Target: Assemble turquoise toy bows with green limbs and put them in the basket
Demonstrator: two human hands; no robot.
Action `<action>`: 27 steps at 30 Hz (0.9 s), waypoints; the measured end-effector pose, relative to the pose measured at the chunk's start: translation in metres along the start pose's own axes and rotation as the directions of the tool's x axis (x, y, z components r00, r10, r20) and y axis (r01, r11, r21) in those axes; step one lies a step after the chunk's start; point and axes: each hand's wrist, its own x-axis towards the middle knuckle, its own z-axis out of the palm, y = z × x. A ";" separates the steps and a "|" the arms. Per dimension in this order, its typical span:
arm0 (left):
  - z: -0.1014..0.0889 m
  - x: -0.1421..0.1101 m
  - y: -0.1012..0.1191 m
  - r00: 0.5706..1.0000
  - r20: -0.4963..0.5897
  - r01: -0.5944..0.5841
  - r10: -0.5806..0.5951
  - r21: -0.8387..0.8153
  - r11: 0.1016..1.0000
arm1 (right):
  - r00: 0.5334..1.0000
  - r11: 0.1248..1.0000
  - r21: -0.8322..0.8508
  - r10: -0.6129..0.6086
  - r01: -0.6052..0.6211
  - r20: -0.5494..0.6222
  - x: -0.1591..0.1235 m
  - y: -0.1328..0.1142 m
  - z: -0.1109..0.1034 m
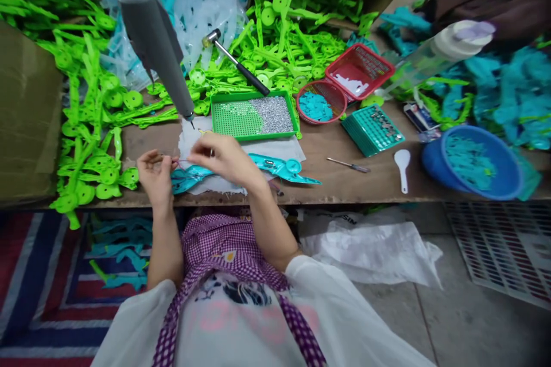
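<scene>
A turquoise plastic part [282,166], long and curved with a round disc near its right end, lies on a pale cloth [219,184] at the table's front. Over its left end, my left hand [155,176] pinches a thin strand-like piece, too fine to name. My right hand [226,159] reaches across the part, its fingers closed at the other end of that thin piece and partly hidden by the back of the hand. Just above hangs a grey electric screwdriver [155,40], its bit pointing down. Behind the hands sits a green tray [236,117] of small metal screws.
Bright green plastic parts [92,103] pile up at left and back, with a hammer [236,63] on them. Rightward are a red basket [301,116], a teal rack [374,129], a small screwdriver [348,164], a white spoon [402,169] and a blue bowl [434,163].
</scene>
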 end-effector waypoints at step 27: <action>-0.012 0.019 -0.008 0.986 0.160 0.028 -0.043 0.094 0.995 | 0.977 0.941 -0.338 0.055 0.019 0.206 -0.022 0.059 0.056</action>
